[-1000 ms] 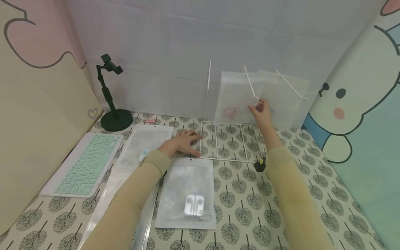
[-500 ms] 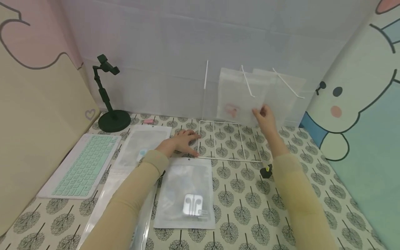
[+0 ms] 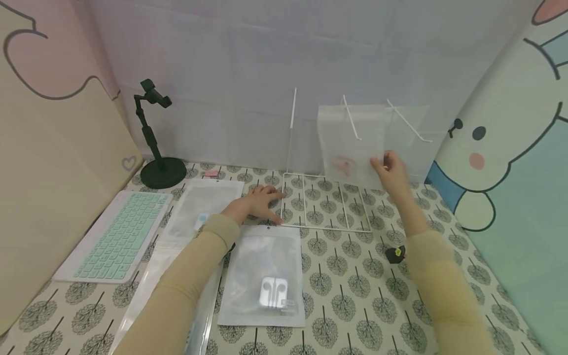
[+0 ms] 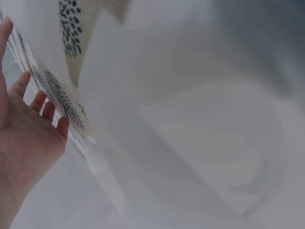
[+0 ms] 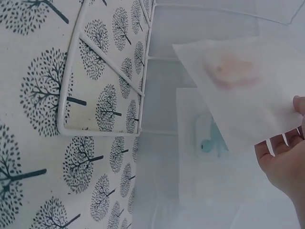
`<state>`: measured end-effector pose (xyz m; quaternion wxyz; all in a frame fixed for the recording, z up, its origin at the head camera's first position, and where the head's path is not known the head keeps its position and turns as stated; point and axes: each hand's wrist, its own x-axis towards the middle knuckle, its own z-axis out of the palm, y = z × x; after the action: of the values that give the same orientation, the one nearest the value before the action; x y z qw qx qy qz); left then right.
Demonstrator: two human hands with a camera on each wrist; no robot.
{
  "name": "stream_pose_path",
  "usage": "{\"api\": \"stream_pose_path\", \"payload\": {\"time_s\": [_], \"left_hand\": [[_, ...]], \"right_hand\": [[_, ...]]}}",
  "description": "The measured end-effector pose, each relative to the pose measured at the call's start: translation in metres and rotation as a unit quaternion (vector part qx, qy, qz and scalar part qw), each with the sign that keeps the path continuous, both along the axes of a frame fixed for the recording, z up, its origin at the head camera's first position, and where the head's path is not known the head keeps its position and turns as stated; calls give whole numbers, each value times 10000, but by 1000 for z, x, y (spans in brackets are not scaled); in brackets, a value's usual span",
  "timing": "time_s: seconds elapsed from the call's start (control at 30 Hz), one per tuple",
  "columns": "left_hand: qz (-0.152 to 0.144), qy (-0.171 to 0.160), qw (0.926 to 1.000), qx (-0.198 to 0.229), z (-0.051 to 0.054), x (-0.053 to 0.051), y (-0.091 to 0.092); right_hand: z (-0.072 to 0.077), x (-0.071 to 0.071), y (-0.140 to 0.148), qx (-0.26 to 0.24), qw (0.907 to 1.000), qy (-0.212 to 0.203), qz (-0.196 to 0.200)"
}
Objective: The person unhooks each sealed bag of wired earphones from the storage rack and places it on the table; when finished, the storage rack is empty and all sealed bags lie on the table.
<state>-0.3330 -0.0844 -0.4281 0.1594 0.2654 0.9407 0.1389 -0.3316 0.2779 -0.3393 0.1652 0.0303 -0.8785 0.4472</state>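
Observation:
My right hand [image 3: 395,175] pinches the right edge of a frosted bag [image 3: 350,133] with a pinkish thing inside, at the middle prong [image 3: 352,121] of a white wire rack [image 3: 326,229]. Behind it, at the right prong, is another frosted bag [image 3: 410,123]; the right wrist view shows teal earphones [image 5: 209,143] inside. The pinkish bag [image 5: 243,90] is tilted there, fingers of the right hand [image 5: 286,160] on its edge. My left hand [image 3: 259,203] is spread, thumb and fingertips at the rack base's left side; in the left wrist view that hand [image 4: 28,138] has its fingers extended.
A bag with white earphones [image 3: 273,292] lies in front of the rack. Further left are more clear bags [image 3: 206,195], a mint keyboard [image 3: 122,234], a black stand [image 3: 163,172] and a small pink object [image 3: 210,173]. A third prong [image 3: 293,108] rises at the rack's left.
My right hand has moved right and slightly down, drawing the pinkish bag to the right with it. My left hand has stayed by the rack's left side.

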Motion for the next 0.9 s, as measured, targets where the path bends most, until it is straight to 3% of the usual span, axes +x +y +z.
{"api": "stream_pose_path", "payload": {"time_s": [0.17,0.63,0.9], "left_hand": [[35,-20,10000,9,2,1,1],[71,-90,9999,-66,3,2,1],[84,-64,9999,-127,3,2,2]], "right_hand": [[11,10,7,503,9980,378,-49],[31,36,23,1068,9862,1159,-512],[43,50,31,885,9899,896,-653]]}}
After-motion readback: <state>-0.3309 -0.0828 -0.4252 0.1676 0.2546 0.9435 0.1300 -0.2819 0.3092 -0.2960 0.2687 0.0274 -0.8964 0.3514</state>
